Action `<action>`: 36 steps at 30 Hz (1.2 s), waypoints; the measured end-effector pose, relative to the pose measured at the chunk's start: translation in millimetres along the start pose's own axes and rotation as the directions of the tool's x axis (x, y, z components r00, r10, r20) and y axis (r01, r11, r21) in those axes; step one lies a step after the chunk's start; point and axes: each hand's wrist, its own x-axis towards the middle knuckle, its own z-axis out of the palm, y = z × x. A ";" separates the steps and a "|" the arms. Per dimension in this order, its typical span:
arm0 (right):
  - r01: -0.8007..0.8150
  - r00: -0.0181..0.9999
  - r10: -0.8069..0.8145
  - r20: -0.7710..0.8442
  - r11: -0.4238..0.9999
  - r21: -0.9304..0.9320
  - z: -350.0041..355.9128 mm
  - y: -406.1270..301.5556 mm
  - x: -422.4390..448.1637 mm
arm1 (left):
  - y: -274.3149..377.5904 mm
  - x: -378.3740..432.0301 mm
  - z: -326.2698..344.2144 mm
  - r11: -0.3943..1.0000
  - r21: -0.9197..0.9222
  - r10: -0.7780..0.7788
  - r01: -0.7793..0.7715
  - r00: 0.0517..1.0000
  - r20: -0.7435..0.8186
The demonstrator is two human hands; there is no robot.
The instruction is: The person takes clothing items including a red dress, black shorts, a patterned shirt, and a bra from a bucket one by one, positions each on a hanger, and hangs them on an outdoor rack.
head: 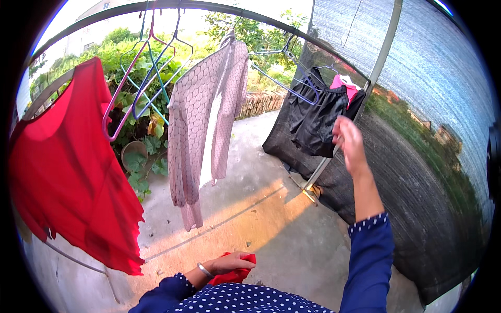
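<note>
Low in the picture, my left hand (233, 263) grips a small red cloth (231, 277) close to my body. My right hand (349, 143) is raised at the right with its fingers apart, in front of or beside black shorts (313, 113); whether it touches them I cannot tell. The shorts hang near a pink and white garment (346, 86) on the rail (258, 23). A patterned light-coloured long-sleeved garment (191, 105) hangs mid-rail. A large red garment (78, 164) hangs at the left. Bare plastic-coated hangers (117, 94) hang between them, and another blue hanger (282, 88) is right of the patterned garment.
A metal post (381, 51) stands at the right in front of a dark mesh sheet (407, 203). Behind the rail are leafy plants, a round pot (134, 153) and a low brick wall (262, 104). The concrete floor (242, 211) lies below.
</note>
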 end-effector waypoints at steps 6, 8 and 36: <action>0.026 0.997 0.008 0.071 0.891 -0.453 39.1 -44.5 90.7 | -1.1 -26.2 -27.5 0.991 -0.127 0.013 -0.043 0.973 -0.230; 0.084 0.996 -0.086 0.033 0.717 -0.692 46.1 -42.8 99.7 | -8.7 -31.6 -34.7 0.982 -0.185 -0.002 -0.047 0.967 -0.255; 0.269 0.648 -0.737 -0.194 0.460 -0.847 10.4 -10.8 68.0 | -20.6 -13.9 -39.5 0.987 -0.113 0.074 -0.117 0.941 -0.329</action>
